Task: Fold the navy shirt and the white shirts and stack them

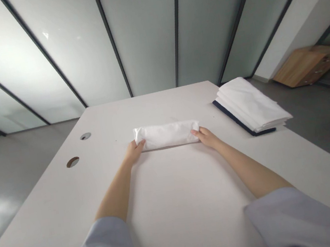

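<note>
A white folded cloth bundle [167, 135], long and narrow, lies crosswise at the middle of the white table, its surface slightly shiny at the left end. My left hand [134, 151] grips its left end, thumb on top and fingers underneath or behind, out of sight. At the right end, my right hand [206, 136] holds it the same way, thumb over the near face. Whether the bundle is lifted a little or rests on the tabletop I cannot tell.
To the right, a stack of white folded cloth [251, 103] sits on a dark navy folded piece [236, 120] at the table [178, 205] edge. Two round cable holes are on the left, one with a grey cover [85, 136]. A wooden cabinet [303, 66] stands beyond, near frosted glass panels.
</note>
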`<move>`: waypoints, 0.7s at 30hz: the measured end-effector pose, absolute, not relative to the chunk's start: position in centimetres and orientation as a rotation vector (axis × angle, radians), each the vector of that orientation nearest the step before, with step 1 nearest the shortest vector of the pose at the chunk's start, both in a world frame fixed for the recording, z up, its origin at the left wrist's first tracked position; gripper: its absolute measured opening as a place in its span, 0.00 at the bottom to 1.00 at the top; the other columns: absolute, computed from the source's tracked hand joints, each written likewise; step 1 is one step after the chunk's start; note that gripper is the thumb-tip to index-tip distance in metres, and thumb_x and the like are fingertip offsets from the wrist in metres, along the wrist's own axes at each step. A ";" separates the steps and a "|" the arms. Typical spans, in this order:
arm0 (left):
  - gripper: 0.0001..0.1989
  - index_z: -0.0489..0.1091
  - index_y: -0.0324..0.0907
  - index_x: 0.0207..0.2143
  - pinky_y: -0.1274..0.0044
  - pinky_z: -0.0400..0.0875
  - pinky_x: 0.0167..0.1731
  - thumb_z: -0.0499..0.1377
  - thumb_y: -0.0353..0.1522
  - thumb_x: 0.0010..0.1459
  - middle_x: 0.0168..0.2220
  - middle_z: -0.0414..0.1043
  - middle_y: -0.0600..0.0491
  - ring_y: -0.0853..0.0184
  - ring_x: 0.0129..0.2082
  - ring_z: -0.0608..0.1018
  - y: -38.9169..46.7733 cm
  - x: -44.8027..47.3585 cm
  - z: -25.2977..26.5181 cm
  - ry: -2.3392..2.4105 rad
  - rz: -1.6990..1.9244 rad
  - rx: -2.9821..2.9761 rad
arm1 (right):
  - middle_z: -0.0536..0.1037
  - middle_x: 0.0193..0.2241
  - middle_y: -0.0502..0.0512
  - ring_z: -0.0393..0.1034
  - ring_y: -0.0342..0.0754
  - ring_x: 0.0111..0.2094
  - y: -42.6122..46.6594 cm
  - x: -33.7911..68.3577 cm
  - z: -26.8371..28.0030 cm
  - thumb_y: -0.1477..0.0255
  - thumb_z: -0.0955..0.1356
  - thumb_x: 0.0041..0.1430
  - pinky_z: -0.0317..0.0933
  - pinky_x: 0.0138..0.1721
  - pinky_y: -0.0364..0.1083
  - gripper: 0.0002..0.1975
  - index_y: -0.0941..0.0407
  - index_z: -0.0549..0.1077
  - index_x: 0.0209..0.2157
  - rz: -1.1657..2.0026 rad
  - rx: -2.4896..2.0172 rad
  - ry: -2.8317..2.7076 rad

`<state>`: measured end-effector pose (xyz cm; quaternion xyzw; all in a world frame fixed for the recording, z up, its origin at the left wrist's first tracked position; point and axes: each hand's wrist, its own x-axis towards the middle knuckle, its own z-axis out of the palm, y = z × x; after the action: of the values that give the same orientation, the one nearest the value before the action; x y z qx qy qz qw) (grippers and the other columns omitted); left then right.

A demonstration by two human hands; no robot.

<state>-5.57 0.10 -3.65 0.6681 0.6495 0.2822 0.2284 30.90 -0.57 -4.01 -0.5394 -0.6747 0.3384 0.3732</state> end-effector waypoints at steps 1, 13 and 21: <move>0.25 0.71 0.38 0.30 0.73 0.70 0.32 0.49 0.50 0.56 0.30 0.75 0.49 0.58 0.34 0.76 0.1 -5.6 -3.8 1.779 0.791 1.822 | 0.79 0.46 0.59 0.72 0.56 0.50 -0.6 30.8 -4.0 0.59 0.62 0.63 0.62 0.52 0.51 0.21 0.59 0.74 0.47 0.886 -1.383 -1.715; 0.26 0.73 0.37 0.38 0.72 0.68 0.37 0.41 0.43 0.64 0.37 0.77 0.41 0.56 0.40 0.78 -0.1 -4.4 -2.6 2.062 0.537 1.933 | 0.79 0.31 0.57 0.72 0.51 0.34 -0.1 30.0 -3.9 0.59 0.61 0.61 0.61 0.34 0.44 0.17 0.57 0.72 0.32 0.585 -1.727 -1.802; 0.21 0.70 0.40 0.48 0.68 0.68 0.47 0.51 0.42 0.58 0.49 0.73 0.41 0.54 0.50 0.74 -0.7 -4.4 -2.2 2.222 0.452 2.040 | 0.77 0.40 0.61 0.70 0.54 0.42 -0.2 30.3 -4.1 0.60 0.63 0.59 0.61 0.43 0.49 0.15 0.56 0.73 0.39 0.155 -1.909 -1.936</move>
<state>-4.37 -0.71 -2.16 0.6681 0.7278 0.1481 0.0458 30.33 -0.17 -4.12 -0.6858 -0.6954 0.0556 0.2074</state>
